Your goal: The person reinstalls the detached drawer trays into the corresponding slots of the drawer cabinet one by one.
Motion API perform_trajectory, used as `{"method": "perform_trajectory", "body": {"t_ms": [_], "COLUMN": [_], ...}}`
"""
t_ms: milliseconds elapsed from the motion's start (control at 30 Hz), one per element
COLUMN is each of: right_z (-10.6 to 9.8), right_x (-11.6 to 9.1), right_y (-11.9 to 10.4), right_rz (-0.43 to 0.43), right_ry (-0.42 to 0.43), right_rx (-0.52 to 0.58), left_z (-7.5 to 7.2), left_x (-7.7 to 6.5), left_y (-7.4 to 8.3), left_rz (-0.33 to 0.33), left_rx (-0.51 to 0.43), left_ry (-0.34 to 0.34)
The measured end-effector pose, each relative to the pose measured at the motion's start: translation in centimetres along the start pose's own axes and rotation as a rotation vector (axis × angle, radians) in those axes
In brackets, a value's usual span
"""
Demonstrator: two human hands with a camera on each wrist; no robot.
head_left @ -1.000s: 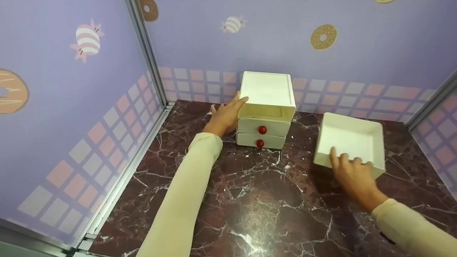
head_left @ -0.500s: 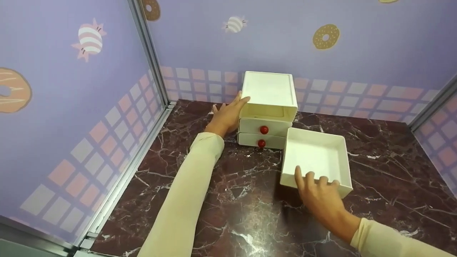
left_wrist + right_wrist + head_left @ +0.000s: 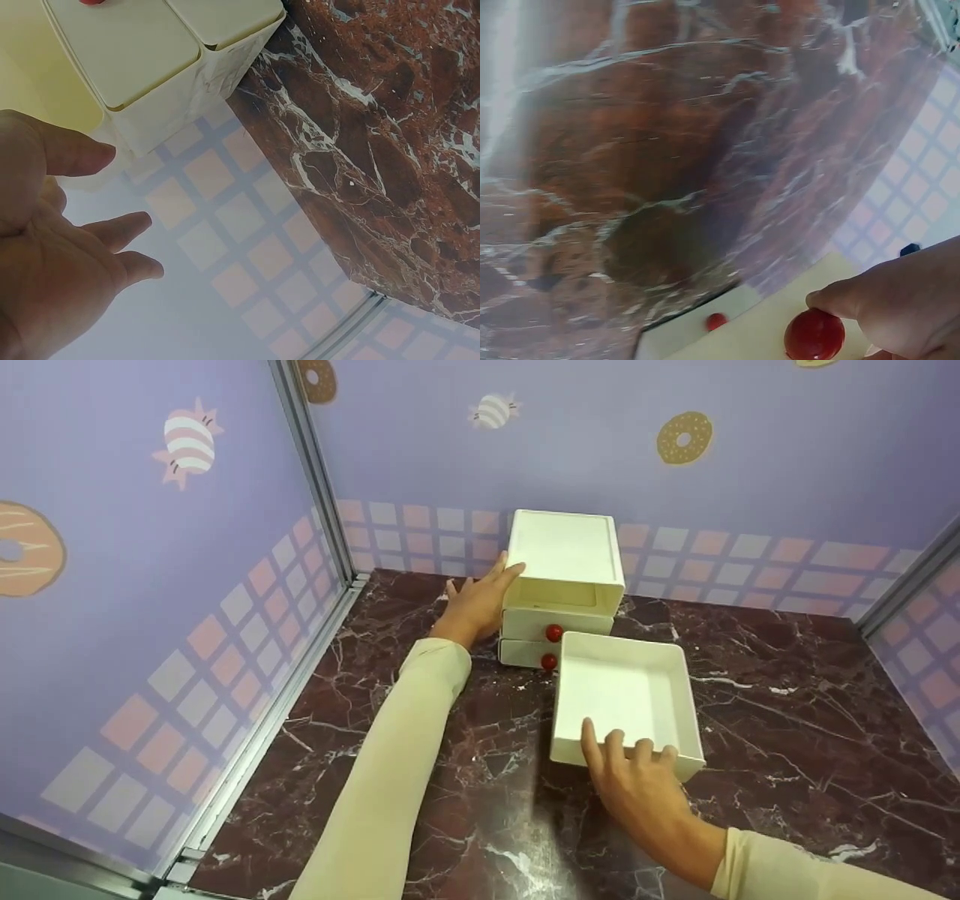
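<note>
A small white cabinet stands near the back wall, its top slot open and hollow. Below the slot sit two closed drawers with red knobs. My left hand rests against the cabinet's left side, thumb at the front upper edge, fingers extended. In front of the cabinet and to its right, my right hand holds a loose white drawer by its front wall, fingertips over the rim. The right wrist view shows the thumb on that drawer's red knob. Nothing lies inside the drawer.
The table has a dark red marbled surface. A purple wall with printed sweets rises behind it, and another on the left. A metal rail runs along the left table edge. Small white flecks lie by the cabinet.
The loose drawer has moved left and nearer to me in my right hand, from well right of the cabinet to partly before its lower drawers. My left hand has stayed on the cabinet.
</note>
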State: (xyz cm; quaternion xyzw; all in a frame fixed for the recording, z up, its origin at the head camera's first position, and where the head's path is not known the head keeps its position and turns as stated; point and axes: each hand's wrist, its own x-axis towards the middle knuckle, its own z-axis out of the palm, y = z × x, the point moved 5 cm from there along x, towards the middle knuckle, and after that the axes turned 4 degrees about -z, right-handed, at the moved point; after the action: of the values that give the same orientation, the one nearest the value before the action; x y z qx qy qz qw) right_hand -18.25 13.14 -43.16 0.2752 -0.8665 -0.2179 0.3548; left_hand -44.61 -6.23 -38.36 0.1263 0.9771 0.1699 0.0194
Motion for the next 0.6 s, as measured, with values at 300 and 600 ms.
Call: {"method": "perform_trajectory", "body": {"t_ms": [300,600], "right_z": [-2.4,-3.6], "right_x": [4.1,6.9], "right_y": [-1.8,-2.3], "right_rz": [-0.07,-0.037], "right_ry": [-0.172,-0.017], "right_rx": [0.029,-0.018], "left_z": [0.1,-0.1], "left_x": [0.1,0.0], "left_y": [-0.1,0.0], "left_rz": [0.0,-0.01], "left_rx": [0.013,-0.033], "left_ry": [-0.009,-0.031]}}
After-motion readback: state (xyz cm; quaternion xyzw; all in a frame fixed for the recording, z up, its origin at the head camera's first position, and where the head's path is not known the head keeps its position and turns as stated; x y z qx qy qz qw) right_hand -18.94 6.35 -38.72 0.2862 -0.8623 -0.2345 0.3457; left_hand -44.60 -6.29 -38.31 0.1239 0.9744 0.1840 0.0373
